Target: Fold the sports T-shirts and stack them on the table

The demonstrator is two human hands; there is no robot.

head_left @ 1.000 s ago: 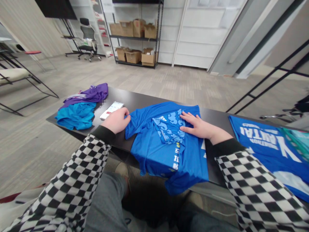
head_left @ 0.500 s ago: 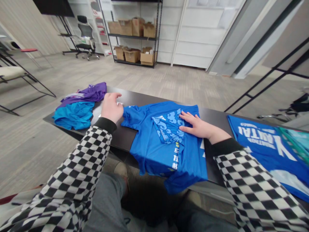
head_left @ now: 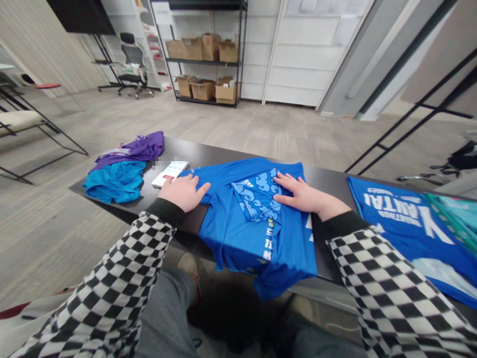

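Note:
A bright blue T-shirt [head_left: 238,223] lies partly folded on the dark table [head_left: 208,151], its lower part hanging over the near edge. My left hand [head_left: 184,191] rests flat on the shirt's left sleeve, fingers spread. My right hand [head_left: 301,194] lies flat on the shirt's upper right part, beside a lighter blue cloud print [head_left: 257,196], fingers stretched out. Both arms wear black-and-white checked sleeves.
A purple shirt [head_left: 136,149] and a teal shirt [head_left: 115,181] are piled at the table's left end, with a white card [head_left: 170,172] beside them. Another blue shirt with white lettering [head_left: 410,223] lies at the right. Shelves with cardboard boxes [head_left: 204,49] stand behind.
My left hand went up toward the white card, then came back down and now lies flat on the left sleeve. The right hand has stayed put on the shirt.

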